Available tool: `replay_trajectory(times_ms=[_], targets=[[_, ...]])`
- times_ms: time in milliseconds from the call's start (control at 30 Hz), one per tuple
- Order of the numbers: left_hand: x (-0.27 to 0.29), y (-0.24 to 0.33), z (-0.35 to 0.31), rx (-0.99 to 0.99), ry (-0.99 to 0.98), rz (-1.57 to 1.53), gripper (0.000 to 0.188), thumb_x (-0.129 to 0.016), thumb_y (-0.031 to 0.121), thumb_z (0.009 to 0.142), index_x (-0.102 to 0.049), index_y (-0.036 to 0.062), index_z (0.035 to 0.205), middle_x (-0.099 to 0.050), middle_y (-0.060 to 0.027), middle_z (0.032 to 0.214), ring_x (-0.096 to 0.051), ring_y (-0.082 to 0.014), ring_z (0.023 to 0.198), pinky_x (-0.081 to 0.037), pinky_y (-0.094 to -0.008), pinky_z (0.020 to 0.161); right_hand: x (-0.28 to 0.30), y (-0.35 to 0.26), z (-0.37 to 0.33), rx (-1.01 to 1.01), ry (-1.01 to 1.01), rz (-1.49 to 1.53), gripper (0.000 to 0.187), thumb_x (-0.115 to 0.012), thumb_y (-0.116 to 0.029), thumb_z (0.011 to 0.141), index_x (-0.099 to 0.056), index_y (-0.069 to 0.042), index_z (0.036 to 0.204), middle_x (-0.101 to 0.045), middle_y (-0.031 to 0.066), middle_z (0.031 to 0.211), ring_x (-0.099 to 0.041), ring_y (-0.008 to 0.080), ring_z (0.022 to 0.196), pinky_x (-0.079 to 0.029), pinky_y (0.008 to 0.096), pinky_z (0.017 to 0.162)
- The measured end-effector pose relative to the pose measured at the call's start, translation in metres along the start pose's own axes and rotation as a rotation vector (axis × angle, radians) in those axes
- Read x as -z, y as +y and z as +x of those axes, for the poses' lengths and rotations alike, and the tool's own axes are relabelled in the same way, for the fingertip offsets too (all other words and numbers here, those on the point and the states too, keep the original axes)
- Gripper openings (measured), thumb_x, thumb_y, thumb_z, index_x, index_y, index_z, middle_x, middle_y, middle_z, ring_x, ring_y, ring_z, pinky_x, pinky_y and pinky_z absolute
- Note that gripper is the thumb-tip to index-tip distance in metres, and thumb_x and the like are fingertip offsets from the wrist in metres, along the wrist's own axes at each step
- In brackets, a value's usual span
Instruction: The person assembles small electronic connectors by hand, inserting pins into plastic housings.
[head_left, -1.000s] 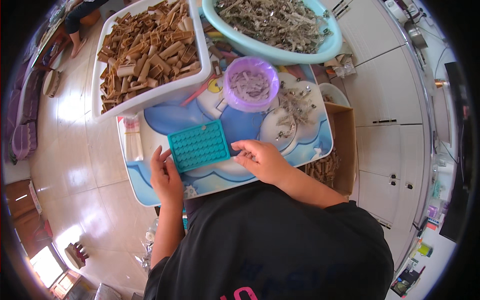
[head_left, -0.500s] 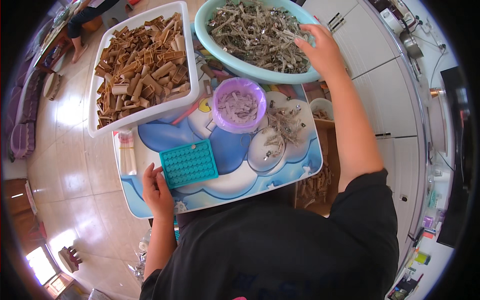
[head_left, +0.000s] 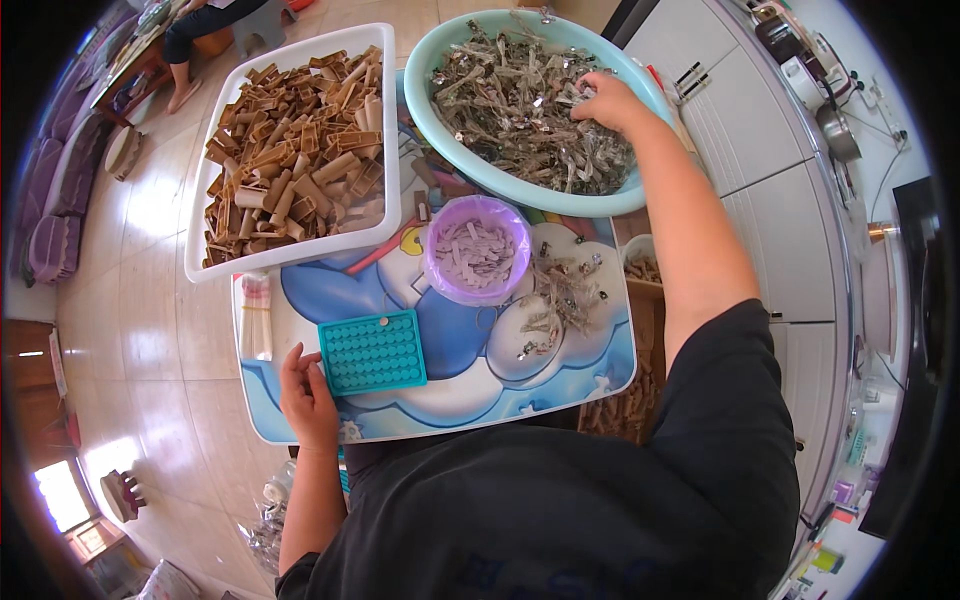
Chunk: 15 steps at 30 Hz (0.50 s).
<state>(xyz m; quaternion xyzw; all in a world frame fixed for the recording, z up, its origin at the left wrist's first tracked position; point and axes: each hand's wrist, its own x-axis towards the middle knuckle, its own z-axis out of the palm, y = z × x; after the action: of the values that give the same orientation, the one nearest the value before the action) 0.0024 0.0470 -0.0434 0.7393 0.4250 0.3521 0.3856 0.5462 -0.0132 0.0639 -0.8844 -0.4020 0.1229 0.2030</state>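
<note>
while, in the head view, the left hand [head_left: 311, 402] lies loosely open beside the teal tray [head_left: 372, 355] on the table [head_left: 475, 398], the right hand [head_left: 613, 103] touches clear pieces [head_left: 500, 115] in the blue basin [head_left: 535, 195]; its grip cannot be told.

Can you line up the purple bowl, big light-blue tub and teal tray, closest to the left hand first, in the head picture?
1. Teal tray: just right of the left hand.
2. Purple bowl: farther up and right, past the tray.
3. Light-blue tub: farthest, near the picture's top.
</note>
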Motion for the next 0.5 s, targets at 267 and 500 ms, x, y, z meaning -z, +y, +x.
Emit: replay_trajectory(times_ms=[267,500], targets=[[-0.002,0.005,0.001,-0.006,0.010,0.002,0.029,-0.047,0.003,0.090,-0.049,0.0006,0.119,-0.062,-0.0057,0.092,-0.051,-0.0058,0.064,-0.041,-0.0192,0.055,0.099,-0.012,0.008,0.149,0.182,0.425,0.025,-0.066,-0.017,0.076,-0.061,-0.008,0.099,-0.061,0.0029,0.085,-0.055,0.0100,0.066,-0.044,0.0253,0.057],[-0.002,0.005,0.001,0.003,0.019,0.014,0.030,-0.048,0.003,0.090,-0.049,0.0010,0.119,-0.062,-0.0053,0.092,-0.050,-0.0053,0.064,-0.041,-0.0189,0.055,0.145,-0.064,-0.008,0.234,0.304,0.528,0.016,-0.062,-0.015,0.082,-0.060,-0.006,0.094,-0.059,0.0006,0.067,-0.056,0.0107,0.054,-0.044,0.0264,0.047]])
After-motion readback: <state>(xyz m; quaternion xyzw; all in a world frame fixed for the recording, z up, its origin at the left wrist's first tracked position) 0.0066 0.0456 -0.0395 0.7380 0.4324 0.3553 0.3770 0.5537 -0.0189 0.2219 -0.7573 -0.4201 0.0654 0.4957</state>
